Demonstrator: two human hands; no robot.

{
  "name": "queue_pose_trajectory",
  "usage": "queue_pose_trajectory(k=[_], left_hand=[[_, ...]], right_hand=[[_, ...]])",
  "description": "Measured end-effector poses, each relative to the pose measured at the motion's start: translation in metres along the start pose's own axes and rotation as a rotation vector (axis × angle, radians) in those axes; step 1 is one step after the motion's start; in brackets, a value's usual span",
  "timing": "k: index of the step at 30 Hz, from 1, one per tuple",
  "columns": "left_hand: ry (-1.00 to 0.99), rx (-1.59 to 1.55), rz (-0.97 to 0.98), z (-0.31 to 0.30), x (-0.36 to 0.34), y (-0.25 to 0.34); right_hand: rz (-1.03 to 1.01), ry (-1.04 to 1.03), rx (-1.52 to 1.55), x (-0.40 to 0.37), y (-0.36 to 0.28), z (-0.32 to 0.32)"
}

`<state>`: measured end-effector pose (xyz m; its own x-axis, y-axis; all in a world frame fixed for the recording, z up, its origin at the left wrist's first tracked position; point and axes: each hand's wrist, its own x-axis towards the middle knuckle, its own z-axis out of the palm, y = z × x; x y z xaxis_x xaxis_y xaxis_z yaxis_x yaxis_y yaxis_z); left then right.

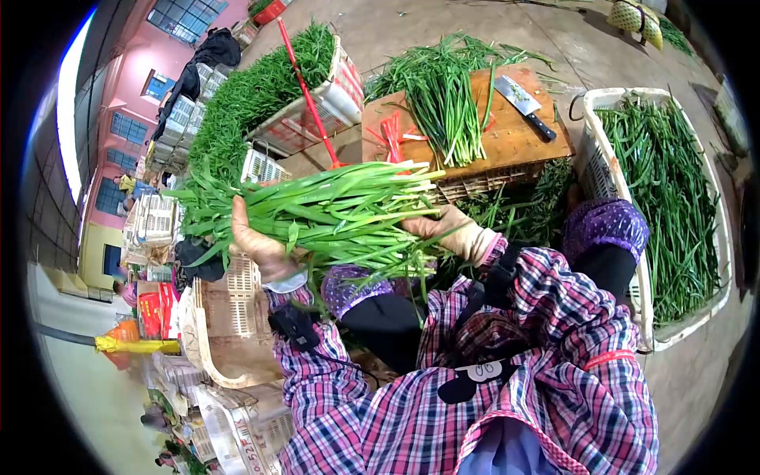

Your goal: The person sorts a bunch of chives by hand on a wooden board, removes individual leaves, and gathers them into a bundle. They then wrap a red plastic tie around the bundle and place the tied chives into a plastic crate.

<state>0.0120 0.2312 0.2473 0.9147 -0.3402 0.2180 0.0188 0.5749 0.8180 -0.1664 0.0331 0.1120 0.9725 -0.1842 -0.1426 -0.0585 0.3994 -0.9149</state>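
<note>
- Green bunch, held between both hands, long axis running left to right; pale stem ends point right, leafy tips left.
- Left hand: thumb raised, closure unclear.
- Right hand: clamped on stems.

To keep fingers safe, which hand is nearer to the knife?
Right. The right hand is at the stem end of the green bundle, toward the board with the knife; the left hand is at the leafy end, farther away.

Knife (blade outward) on board.
</note>
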Motion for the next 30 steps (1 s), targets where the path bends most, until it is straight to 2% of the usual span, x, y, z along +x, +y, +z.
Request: queue_pose_trajectory(k=[2, 3, 4, 6, 7, 8, 9, 10, 11, 12, 14, 15, 17, 20, 22, 23, 26, 30], left_hand=[[-0.018, -0.026, -0.028, -0.001, 0.000, 0.002], [-0.017, -0.023, -0.028, -0.002, 0.001, 0.003], [0.029, -0.062, -0.039, -0.004, 0.001, 0.004], [0.121, -0.146, -0.064, -0.003, 0.002, 0.004], [0.119, -0.119, -0.067, -0.002, 0.000, 0.003], [0.121, -0.121, -0.066, -0.004, -0.001, 0.002], [0.112, -0.088, -0.010, -0.007, -0.002, 0.001], [0.102, -0.054, 0.045, -0.010, -0.001, -0.002], [0.109, -0.099, 0.007, -0.022, 0.004, 0.001], [0.116, -0.100, 0.008, -0.023, 0.003, 0.001], [0.201, -0.148, -0.028, -0.020, 0.001, 0.006], [0.325, -0.096, -0.024, -0.013, 0.000, 0.007], [0.285, -0.114, -0.008, -0.011, -0.007, 0.004], [0.247, -0.065, 0.062, -0.016, -0.006, -0.003], [0.249, 0.024, 0.133, -0.004, -0.016, -0.009], [0.328, 0.050, 0.122, 0.007, -0.020, -0.010], [0.353, 0.037, 0.061, 0.014, -0.031, -0.017], [0.258, 0.044, 0.105, 0.023, -0.046, -0.029]], right_hand=[[0.096, 0.033, 0.108, -0.008, -0.015, 0.003], [-0.027, 0.013, 0.237, -0.005, -0.002, -0.001], [-0.076, 0.037, 0.124, -0.005, 0.000, -0.006], [-0.026, 0.121, -0.201, -0.009, -0.005, -0.016], [-0.069, 0.124, -0.395, -0.018, -0.016, -0.024], [-0.196, 0.196, -0.669, -0.003, 0.016, -0.047], [-0.127, 0.180, -0.789, -0.002, 0.018, -0.063], [-0.179, 0.320, -0.967, -0.016, 0.013, -0.073], [0.095, 0.238, -1.091, -0.025, -0.006, -0.082], [0.270, 0.071, -1.379, -0.034, -0.029, -0.085], [0.226, -0.070, -1.821, -0.051, -0.034, -0.094], [0.226, -0.072, -1.820, -0.055, -0.030, -0.097], [-0.185, 0.083, -1.599, -0.064, -0.020, -0.100], [-0.310, 0.031, -1.275, -0.069, -0.043, -0.058], [-0.384, 0.052, -1.215, -0.062, -0.039, -0.034], [-0.394, 0.095, -1.202, -0.057, -0.037, -0.027], [-0.400, 0.224, -1.119, -0.036, -0.028, -0.009], [-0.408, 0.381, -0.795, -0.011, 0.000, 0.000]])
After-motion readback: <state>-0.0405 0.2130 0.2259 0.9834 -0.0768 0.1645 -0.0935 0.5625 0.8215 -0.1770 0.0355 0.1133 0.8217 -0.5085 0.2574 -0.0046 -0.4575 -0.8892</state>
